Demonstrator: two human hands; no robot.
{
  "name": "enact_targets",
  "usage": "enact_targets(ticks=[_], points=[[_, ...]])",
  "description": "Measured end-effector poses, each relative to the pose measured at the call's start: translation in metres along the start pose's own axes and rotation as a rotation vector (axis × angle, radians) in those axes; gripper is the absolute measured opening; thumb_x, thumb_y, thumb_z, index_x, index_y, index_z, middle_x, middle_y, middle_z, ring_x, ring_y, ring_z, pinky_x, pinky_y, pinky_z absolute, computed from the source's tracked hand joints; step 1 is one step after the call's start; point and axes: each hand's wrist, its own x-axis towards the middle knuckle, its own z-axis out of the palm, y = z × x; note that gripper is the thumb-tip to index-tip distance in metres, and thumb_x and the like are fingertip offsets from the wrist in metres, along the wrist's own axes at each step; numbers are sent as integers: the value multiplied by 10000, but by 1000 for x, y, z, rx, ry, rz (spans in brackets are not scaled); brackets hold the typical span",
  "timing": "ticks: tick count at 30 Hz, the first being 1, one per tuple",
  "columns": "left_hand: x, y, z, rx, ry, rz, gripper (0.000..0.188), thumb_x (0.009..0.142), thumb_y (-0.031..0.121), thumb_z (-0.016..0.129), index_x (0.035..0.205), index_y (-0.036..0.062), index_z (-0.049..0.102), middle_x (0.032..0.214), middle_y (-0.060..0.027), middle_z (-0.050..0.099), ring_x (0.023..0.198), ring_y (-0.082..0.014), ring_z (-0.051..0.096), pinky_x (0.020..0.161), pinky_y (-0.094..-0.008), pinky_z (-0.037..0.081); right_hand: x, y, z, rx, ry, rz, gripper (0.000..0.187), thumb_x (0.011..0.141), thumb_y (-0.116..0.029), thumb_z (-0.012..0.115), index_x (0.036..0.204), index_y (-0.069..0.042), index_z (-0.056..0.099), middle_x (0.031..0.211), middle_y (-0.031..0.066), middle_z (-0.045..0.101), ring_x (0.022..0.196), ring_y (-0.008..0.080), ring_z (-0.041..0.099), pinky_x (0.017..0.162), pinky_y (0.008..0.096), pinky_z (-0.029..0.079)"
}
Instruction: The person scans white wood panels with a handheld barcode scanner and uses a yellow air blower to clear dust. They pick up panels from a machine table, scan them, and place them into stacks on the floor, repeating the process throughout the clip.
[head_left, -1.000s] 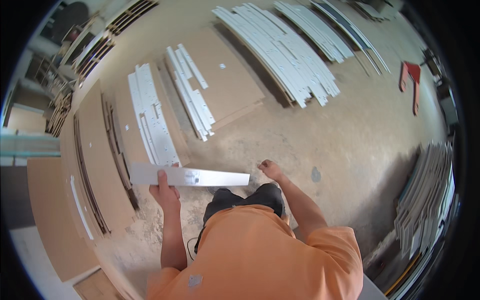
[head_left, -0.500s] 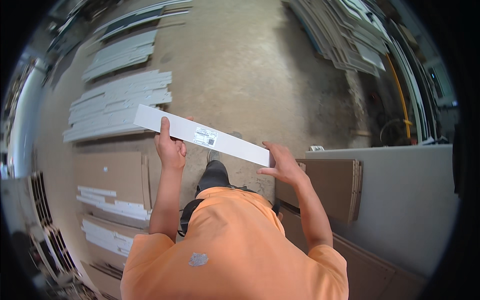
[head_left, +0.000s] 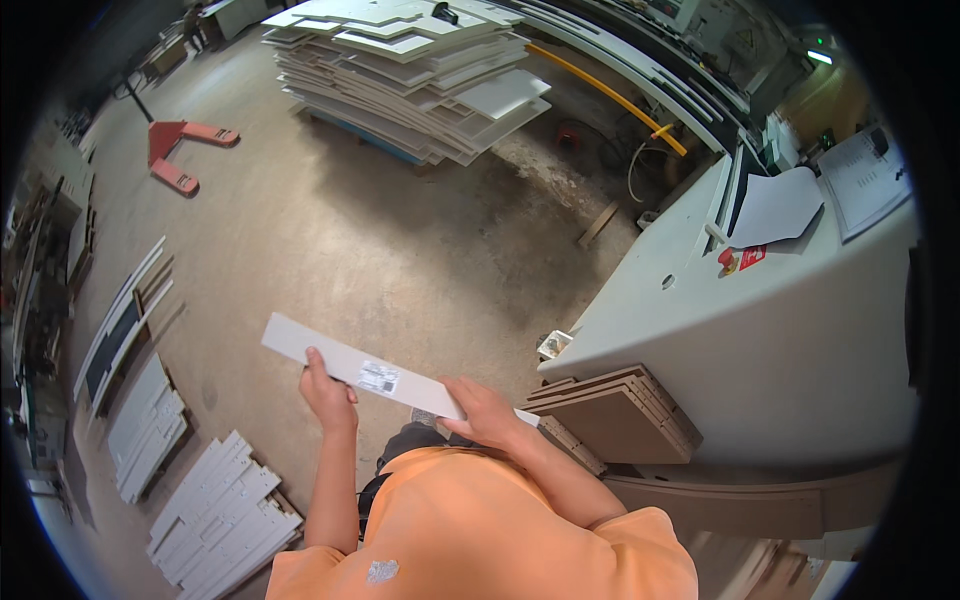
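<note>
A long, narrow white board [head_left: 424, 391] lies across in front of my body, its left end farther from me than its right. It bears a printed label [head_left: 378, 377] on its upper face. My left hand [head_left: 328, 395] grips it near the left end, thumb on top and fingers underneath. Over the right part of the board lies my right hand [head_left: 482, 412], wrapped around it, and a short stretch of the right end sticks out past the hand.
Stacked white panels [head_left: 420, 80] stand at the far middle. A red pallet jack [head_left: 165, 145] is at far left. Piles of white strips [head_left: 220, 515] lie at left. To the right are a pale machine cabinet [head_left: 690, 330], a red button [head_left: 727, 258] and brown boards [head_left: 615, 415].
My view has turned to the right, bringing the machine and panel stack more into sight. My right hand now sits farther in along the board. Both hands keep their hold.
</note>
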Motion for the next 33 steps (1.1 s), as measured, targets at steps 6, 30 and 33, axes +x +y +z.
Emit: enact_targets(ticks=[6, 30, 33], points=[[112, -3, 186, 466, -842, 99, 507, 1072, 362, 521, 909, -87, 691, 783, -131, 713, 669, -162, 663, 677, -325, 515, 48, 95, -71, 49, 335, 356, 640, 781, -260, 822, 1347, -99, 570, 1118, 148, 663, 1000, 365, 669, 825, 431, 549], [671, 119, 768, 960, -428, 438, 753, 883, 642, 661, 1157, -57, 725, 866, -158, 769, 599, -173, 636, 538, -311, 458, 388, 466, -393, 9, 596, 617, 631, 787, -242, 806, 1344, -62, 571, 1171, 139, 645, 1054, 356, 651, 880, 431, 540], [798, 125, 836, 1128, -281, 606, 799, 824, 716, 693, 924, -76, 725, 829, -191, 747, 624, -213, 686, 595, -347, 527, 407, 500, -424, -123, 621, 693, 607, 792, -264, 786, 1337, -108, 569, 1127, 111, 643, 986, 351, 680, 813, 470, 571]])
